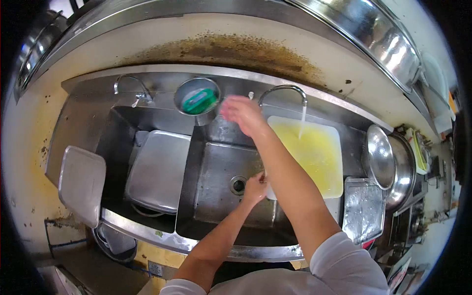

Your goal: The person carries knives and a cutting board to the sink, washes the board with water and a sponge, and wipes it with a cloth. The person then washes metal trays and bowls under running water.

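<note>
My left hand (256, 188) is closed on the left rim of a white rectangular tub (336, 162), whose inside looks yellow. Water runs into this tub from a curved faucet (290, 88). My right hand (242, 114), blurred by motion, reaches past the tub's far left corner with its fingers stretched out and nothing visible in them. Just left of those fingers stands a metal pot (205, 119) on the sink's back ledge. A green scouring pad (200, 101) lies in the pot's mouth.
The middle sink basin (221, 167) has a drain. Metal trays (162, 167) fill the left basin, and another tray (82, 184) leans at its left. Metal bowls (381, 156) and a wet tray (364, 209) sit at right. A second faucet (132, 88) stands back left.
</note>
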Demonstrator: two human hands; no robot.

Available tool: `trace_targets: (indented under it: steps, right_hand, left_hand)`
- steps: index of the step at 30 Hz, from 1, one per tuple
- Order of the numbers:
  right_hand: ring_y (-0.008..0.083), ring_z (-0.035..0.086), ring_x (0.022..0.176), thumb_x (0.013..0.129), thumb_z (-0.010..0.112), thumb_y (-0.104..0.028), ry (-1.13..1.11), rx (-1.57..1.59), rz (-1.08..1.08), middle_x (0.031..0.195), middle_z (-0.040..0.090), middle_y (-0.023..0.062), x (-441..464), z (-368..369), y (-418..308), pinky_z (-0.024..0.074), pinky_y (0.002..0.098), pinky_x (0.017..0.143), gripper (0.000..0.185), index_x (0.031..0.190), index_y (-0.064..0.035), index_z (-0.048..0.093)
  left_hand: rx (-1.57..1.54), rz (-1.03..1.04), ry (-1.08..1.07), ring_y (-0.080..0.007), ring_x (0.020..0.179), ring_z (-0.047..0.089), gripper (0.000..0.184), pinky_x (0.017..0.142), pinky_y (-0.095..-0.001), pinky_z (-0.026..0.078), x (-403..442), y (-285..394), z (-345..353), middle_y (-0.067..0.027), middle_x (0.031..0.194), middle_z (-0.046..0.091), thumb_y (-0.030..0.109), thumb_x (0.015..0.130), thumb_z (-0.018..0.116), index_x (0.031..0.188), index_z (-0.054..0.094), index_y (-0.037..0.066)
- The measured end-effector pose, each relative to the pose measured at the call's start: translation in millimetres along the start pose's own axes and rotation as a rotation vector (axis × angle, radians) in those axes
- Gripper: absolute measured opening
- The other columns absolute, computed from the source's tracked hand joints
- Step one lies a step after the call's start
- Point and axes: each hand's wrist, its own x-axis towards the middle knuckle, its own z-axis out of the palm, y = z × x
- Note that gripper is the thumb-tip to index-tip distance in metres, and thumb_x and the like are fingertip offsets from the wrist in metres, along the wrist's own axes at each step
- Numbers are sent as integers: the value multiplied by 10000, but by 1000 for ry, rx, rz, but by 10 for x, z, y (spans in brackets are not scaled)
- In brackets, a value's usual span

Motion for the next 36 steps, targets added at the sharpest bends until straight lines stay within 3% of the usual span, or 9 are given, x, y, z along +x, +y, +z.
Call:
trace_targets:
  steps: [3,8,15,19,24,28,31,33,36]
  right_hand:
    - [298,673,895,967,609,-106,207,197,71,920,652,142,-328,-1218,59,587,414,838,181,1078,36,595]
    - [286,663,829,981,540,-46,462,533,-49,894,635,138,-271,-2541,-204,614,351,832,125,1024,52,604]
    - [382,529,1284,969,544,-218,472,-1169,-201,1457,492,207,-1069,-2930,311,483,442,1013,465,1411,-77,508]
    - [384,312,1463,991,485,-396,417,-1864,-333,1589,338,166,-1903,-3004,404,246,565,1184,584,1508,-134,413]
    - [381,161,1518,997,440,-464,733,-1750,-107,1635,238,159,-1859,-3227,165,104,580,1218,632,1524,-121,387]
    - [380,145,1523,1009,390,-480,869,-2038,179,1634,223,183,-1509,-2874,394,109,558,1222,666,1535,-73,349]
    - [382,182,1509,1012,368,-452,260,-1174,-341,1612,257,217,-1262,-2555,727,133,532,1222,689,1528,2,321]
    - [381,226,1492,1007,400,-404,160,-1774,-410,1591,300,225,-1084,-2316,494,178,514,1215,667,1514,25,330]
    - [393,316,1445,983,454,-326,517,-1766,-528,1547,374,231,-467,-2376,493,241,503,1195,621,1478,43,386]
  left_hand:
    - [192,-30,-25,-282,1106,614,286,867,-381,522,61,139,-65,-204,1222,612,117,907,645,1177,640,25]
    - [457,623,192,-425,1247,508,368,1037,-476,435,225,536,199,-234,1343,547,-3,827,639,1194,614,3]
    - [1355,757,-116,-396,1498,214,589,1228,-528,143,1130,632,991,-214,1612,268,375,1023,406,1474,426,-3]
    - [1146,672,-57,-399,1484,254,566,1220,-536,167,1741,956,1122,-211,1579,342,337,1008,425,1490,422,41]
    - [1187,775,-64,-414,1458,300,596,1216,-506,215,2176,609,1012,-255,1550,363,226,950,529,1492,403,11]
    - [883,603,271,-426,1439,321,560,1209,-486,227,1179,650,601,-302,1510,383,190,937,578,1414,440,-68]
    - [527,62,292,-428,1379,406,500,1126,-484,347,759,441,547,-341,1453,423,227,988,532,1399,449,-47]
    - [353,-287,104,-425,1354,445,491,1076,-482,407,454,723,480,-358,1448,417,207,1010,501,1420,423,-50]
    - [323,-71,55,-412,1317,499,513,999,-475,471,412,607,445,-374,1467,381,136,998,495,1450,374,-74]
